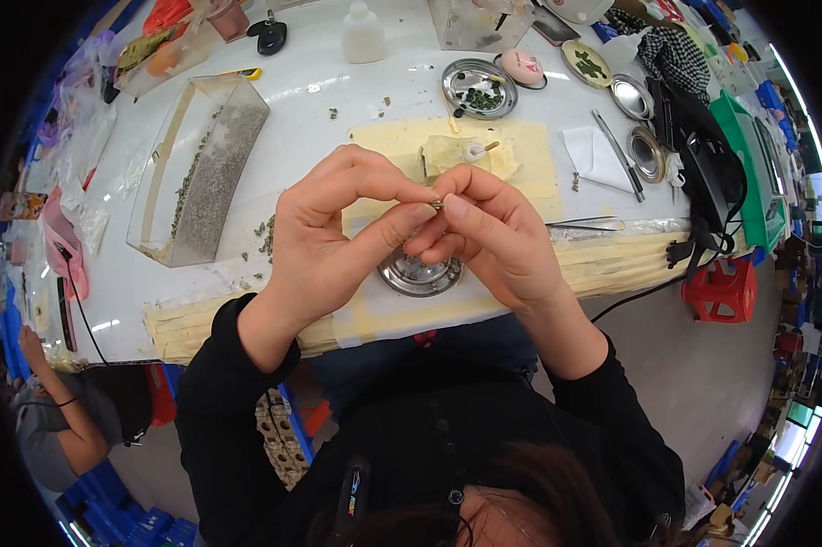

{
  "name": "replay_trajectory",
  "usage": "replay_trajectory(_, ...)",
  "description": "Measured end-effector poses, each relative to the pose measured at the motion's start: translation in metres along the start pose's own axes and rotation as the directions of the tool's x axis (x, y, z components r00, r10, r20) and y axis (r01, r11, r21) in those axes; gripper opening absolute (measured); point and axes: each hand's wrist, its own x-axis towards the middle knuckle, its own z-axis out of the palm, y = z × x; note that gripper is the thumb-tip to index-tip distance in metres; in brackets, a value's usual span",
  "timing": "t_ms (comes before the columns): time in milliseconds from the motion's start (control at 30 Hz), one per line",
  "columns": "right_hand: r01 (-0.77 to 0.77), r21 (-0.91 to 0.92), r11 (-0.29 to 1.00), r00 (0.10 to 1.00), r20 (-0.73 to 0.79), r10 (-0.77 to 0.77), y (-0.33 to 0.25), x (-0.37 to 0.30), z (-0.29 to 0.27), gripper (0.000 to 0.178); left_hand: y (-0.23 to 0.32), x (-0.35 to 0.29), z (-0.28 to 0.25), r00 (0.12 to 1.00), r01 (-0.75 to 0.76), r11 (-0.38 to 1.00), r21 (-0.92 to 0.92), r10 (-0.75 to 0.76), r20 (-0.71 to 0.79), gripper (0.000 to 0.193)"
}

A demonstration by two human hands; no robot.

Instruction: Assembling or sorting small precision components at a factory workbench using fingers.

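Note:
My left hand (324, 232) and my right hand (511, 239) meet at the fingertips over the near edge of the table. Between both thumbs and forefingers is a tiny dark metallic piece (436, 205), too small to name. Each hand is closed in a pinch on it. Partly hidden below them, a round metal dish (418, 283) sits on a white sheet. Just beyond my fingers stands a pale yellow block (440, 153), with a small white container (474, 151) and a thin stick beside it, on yellow-taped paper (529, 173).
A clear bin (220, 173) of small metallic pieces lies left. Farther off are a metal tray (479, 88) with green pieces, a white bottle (363, 35) and a car key (270, 36). Tweezers (618, 155) and a white cloth (596, 157) lie right. Another person's arm (65, 410) shows at left.

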Motion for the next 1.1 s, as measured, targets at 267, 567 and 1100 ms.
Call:
replay_trajectory(267,0.004,-0.023,1.0,1.0,-0.003,-0.004,0.0005,-0.0004,-0.0004,0.017,-0.0022,0.0,0.0013,1.0,0.031,0.997,-0.077,-0.032,-0.002,0.014)
replay_trajectory(567,-0.004,0.063,0.998,1.0,0.021,0.003,-0.0016,-0.0002,0.0,0.017,-0.0036,0.0002,0.0023,0.998,0.062,0.991,-0.122,-0.062,0.002,0.014)
replay_trajectory(1100,0.012,0.008,1.0,1.0,0.003,-0.012,-0.0001,-0.0008,0.0016,0.016,0.0006,-0.0013,0.0029,0.998,-0.037,0.993,0.111,0.042,-0.043,0.014)
